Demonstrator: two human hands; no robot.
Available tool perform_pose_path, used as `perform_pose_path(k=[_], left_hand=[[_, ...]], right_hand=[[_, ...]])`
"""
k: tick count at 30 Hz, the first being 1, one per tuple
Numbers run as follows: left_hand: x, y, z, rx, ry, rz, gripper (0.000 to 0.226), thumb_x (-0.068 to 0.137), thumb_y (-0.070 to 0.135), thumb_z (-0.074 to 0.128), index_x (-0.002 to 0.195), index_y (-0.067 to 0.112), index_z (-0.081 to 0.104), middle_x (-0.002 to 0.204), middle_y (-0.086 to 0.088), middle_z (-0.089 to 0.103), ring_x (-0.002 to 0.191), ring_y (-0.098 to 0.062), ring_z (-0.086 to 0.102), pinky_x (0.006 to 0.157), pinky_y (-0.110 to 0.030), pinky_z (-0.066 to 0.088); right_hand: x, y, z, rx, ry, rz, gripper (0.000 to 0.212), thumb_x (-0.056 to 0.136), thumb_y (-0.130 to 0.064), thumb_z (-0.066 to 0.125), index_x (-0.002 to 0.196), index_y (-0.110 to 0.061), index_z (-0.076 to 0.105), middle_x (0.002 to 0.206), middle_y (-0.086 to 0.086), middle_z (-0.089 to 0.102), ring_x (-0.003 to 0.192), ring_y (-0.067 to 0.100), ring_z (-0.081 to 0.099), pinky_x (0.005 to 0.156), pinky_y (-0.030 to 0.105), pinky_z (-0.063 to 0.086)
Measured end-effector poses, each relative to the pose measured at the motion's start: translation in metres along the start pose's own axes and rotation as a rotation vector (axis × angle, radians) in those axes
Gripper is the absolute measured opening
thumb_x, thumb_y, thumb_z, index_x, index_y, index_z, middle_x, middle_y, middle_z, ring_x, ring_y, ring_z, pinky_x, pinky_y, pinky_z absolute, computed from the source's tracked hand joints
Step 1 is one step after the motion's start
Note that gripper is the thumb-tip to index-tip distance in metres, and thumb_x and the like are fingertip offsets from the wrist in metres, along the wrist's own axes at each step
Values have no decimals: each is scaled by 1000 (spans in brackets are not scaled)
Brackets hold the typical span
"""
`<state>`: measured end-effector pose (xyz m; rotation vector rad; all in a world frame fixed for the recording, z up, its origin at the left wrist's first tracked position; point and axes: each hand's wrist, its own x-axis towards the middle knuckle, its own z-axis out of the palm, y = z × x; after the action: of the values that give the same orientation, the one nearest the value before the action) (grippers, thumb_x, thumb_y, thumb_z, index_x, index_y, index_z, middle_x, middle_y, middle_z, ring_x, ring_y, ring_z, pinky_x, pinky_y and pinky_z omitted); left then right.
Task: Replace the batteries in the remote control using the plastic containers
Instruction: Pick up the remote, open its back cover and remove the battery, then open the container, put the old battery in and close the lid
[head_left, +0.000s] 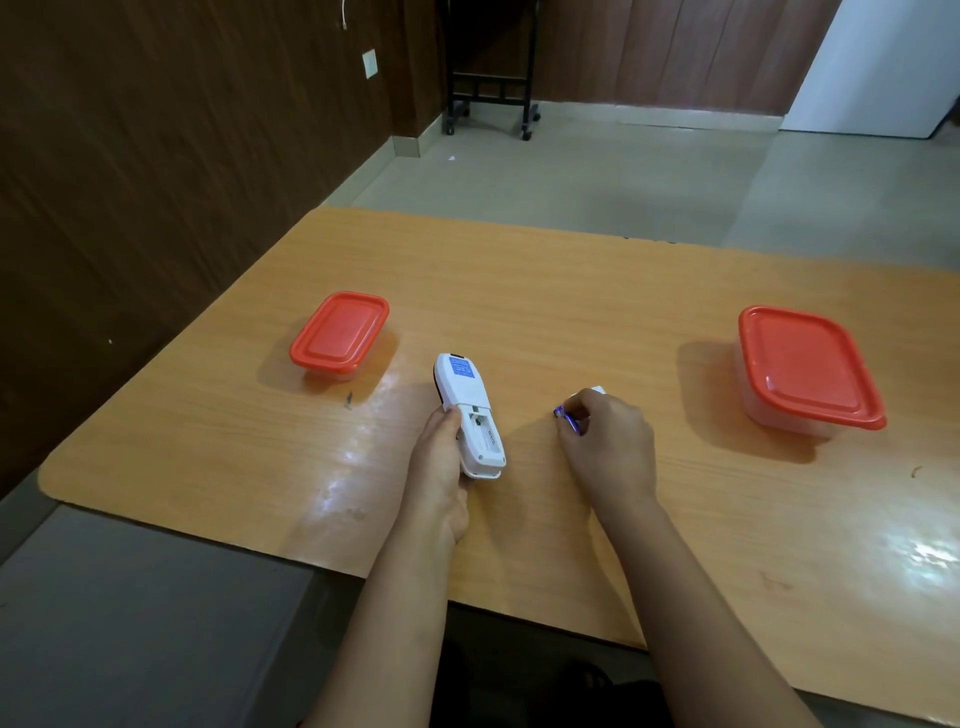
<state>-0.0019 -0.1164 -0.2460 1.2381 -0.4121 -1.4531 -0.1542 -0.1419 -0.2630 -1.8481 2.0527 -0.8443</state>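
Left hand (441, 457): fingers wrapped round the lower end of the white remote control (470, 415), which lies face down on the bench (571, 291) with its battery bay uncovered.
Right hand (608, 441): fingers curled and pinching a small purple battery (567, 418) just right of the remote; a white piece (597, 389) peeps out beyond the knuckles, possibly the battery cover, though too little shows to be sure.
Battery bay: looks empty, but the view is too small to confirm.
Small red-lidded container (340, 332): well to the left of the left fingers, lid on.
Large red-lidded container (810, 369): well to the right of the right fingers, lid on.
Risk, battery: it could roll off across the glossy bench if released carelessly, being round.
Risk, mix-up: with both lids shut, used and fresh cells could land in the wrong container.
Risk, remote: it may skid if the left grip loosens during pressing.
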Motion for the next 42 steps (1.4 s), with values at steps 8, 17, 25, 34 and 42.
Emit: perform_pose_path(k=[8,17,25,34,42], left_hand=[[-5,-2,0,278,-7,74,26,98,18,40,117,21,57,105,4,66,91,-7,63,69,-24,47],[0,-5,-1,569,80,257,40,92,11,45,130,23,52,119,3,65,96,-11,65,72,-24,51],[4,-9,14,538,31,257,45,83,-2,46,122,16,60,115,-2,65,103,-17,64,94,-40,51],[1,-15,21,656,19,327,46,87,5,43,126,24,59,115,6,68,103,-12,63,83,-26,47],[-12,-17,50,540,-17,434,29,94,17,48,119,25,60,118,11,65,105,-7,59,87,-24,45]], right_hand=[[0,1,1,-66,-20,-32,8,84,-13,55,85,-12,64,94,-1,61,70,16,49,59,27,32],[-2,2,-2,-29,-35,-32,10,83,-16,59,87,-12,68,97,-1,64,82,18,58,62,27,36],[-13,5,-11,40,36,-19,11,81,-18,64,90,-17,71,92,-2,67,82,18,62,62,26,33],[-23,17,-20,109,-18,4,12,84,-24,64,94,-23,70,87,-5,68,83,14,64,69,30,47],[-23,39,-50,387,169,47,14,83,-15,64,87,-27,70,80,-16,70,73,-2,63,65,17,47]])
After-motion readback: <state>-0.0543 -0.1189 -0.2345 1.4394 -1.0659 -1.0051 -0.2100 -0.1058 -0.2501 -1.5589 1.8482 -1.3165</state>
